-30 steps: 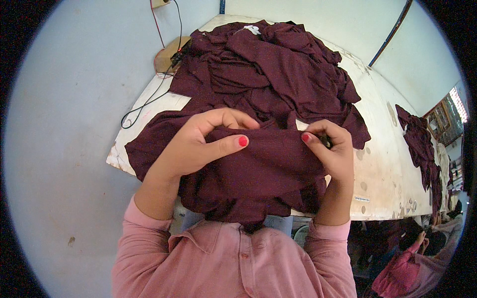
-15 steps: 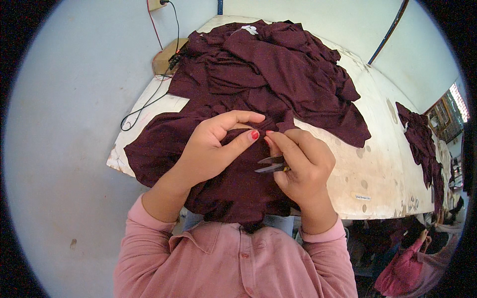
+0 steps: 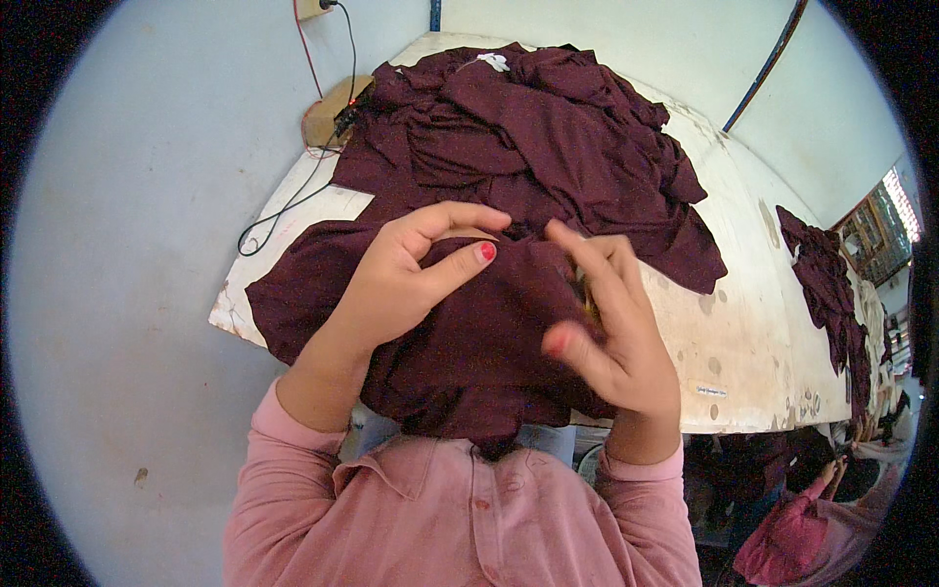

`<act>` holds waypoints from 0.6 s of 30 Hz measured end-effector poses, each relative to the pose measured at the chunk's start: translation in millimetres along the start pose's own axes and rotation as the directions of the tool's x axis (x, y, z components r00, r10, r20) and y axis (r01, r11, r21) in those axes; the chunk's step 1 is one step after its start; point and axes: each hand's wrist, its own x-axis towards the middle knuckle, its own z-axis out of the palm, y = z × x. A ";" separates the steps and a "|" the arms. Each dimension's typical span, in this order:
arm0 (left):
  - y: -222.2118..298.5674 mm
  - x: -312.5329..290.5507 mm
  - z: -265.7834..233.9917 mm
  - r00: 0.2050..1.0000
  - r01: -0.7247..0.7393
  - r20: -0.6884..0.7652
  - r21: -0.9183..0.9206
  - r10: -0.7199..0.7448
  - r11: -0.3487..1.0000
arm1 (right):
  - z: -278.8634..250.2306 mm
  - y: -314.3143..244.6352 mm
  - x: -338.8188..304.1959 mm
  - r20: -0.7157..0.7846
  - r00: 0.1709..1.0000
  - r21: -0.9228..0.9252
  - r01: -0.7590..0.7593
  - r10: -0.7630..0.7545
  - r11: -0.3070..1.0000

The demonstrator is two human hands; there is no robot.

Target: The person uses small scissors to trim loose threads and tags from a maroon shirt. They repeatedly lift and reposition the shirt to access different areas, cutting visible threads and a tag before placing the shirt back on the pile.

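Seemingly to keep its upper fold raised and within easy sight, the left hand (image 3: 391, 279) pinches the soft, dark maroon cloth (image 3: 479, 323) between a thumb in front and fingers partly hidden behind, so that the piece hangs before the pink-shirted torso (image 3: 440, 509) at the near edge of the stained, cream-coloured flat table (image 3: 729, 333). The right hand (image 3: 626, 338), slightly blurred, is spread beside the cloth, thumb well apart from raised fingers; whether it grips the small yellowish object (image 3: 589, 298) half hidden there, I cannot tell.
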 end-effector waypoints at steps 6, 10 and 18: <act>16.3 -3.1 0.9 0.994 0.082 0.073 -0.041 -0.079 0.996 | 8.0 25.1 1.0 -0.164 0.943 -0.468 0.184 -0.289 0.864; 17.4 -5.4 2.9 0.993 0.092 0.074 -0.055 -0.088 0.994 | 6.1 29.6 -2.4 -0.147 0.896 -0.596 0.257 -0.418 0.761; 17.7 -7.2 6.1 0.996 0.047 0.082 -0.046 -0.043 0.998 | 6.0 25.0 -3.5 -0.121 0.870 -0.620 0.310 -0.478 0.721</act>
